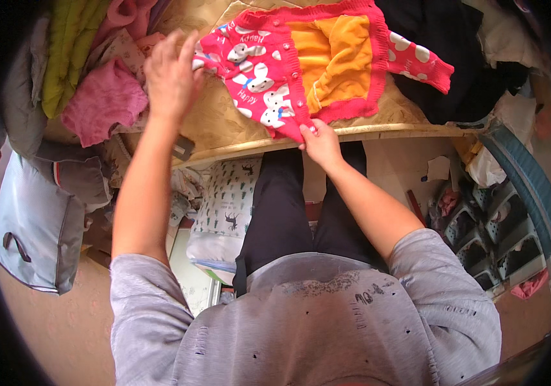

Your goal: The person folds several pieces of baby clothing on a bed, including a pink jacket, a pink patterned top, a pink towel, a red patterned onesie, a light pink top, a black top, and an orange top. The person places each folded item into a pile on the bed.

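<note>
A red child's cardigan (261,67) with white rabbit prints lies spread on a yellowish padded surface (212,125). One buttoned front panel covers its left part, and the orange lining (338,58) shows on the other side. My right hand (321,142) pinches the cardigan's near corner, at the button band by the surface's front edge. Raised at the cardigan's left sleeve, my left hand (174,77) is blurred, its fingers apart; it appears to hold nothing. The other sleeve (418,62) stretches out to the right, over black cloth.
Pink knitwear (106,101) and a yellow-green padded garment (70,58) are heaped at left. Black clothing (435,29) lies at right. A dark flat object (183,148) rests near the front edge. Below are a grey-blue storage bag (34,231), a printed bag (227,207) and a rack (497,231).
</note>
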Demonstrator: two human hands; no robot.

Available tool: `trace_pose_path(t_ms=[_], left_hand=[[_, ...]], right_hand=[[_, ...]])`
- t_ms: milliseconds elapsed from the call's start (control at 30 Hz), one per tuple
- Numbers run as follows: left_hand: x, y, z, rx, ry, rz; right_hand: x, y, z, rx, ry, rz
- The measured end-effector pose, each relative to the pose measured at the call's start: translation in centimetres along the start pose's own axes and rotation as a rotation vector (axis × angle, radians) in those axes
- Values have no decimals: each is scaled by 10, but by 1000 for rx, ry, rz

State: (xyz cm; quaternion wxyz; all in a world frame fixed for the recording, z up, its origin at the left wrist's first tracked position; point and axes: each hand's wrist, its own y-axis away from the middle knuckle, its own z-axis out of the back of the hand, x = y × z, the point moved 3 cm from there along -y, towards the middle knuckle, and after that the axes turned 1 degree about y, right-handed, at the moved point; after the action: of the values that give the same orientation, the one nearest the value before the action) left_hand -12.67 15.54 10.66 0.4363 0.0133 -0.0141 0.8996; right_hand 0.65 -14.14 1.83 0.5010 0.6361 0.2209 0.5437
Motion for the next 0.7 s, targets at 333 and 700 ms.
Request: trace_pose_path(t_ms=[333, 700], left_hand=[[-162, 114, -30, 433, 735, 711], [-152, 153, -48, 134, 779, 913]], right_hand=[[81, 18, 16, 271, -922, -9], [64, 26, 11, 208, -596, 6]])
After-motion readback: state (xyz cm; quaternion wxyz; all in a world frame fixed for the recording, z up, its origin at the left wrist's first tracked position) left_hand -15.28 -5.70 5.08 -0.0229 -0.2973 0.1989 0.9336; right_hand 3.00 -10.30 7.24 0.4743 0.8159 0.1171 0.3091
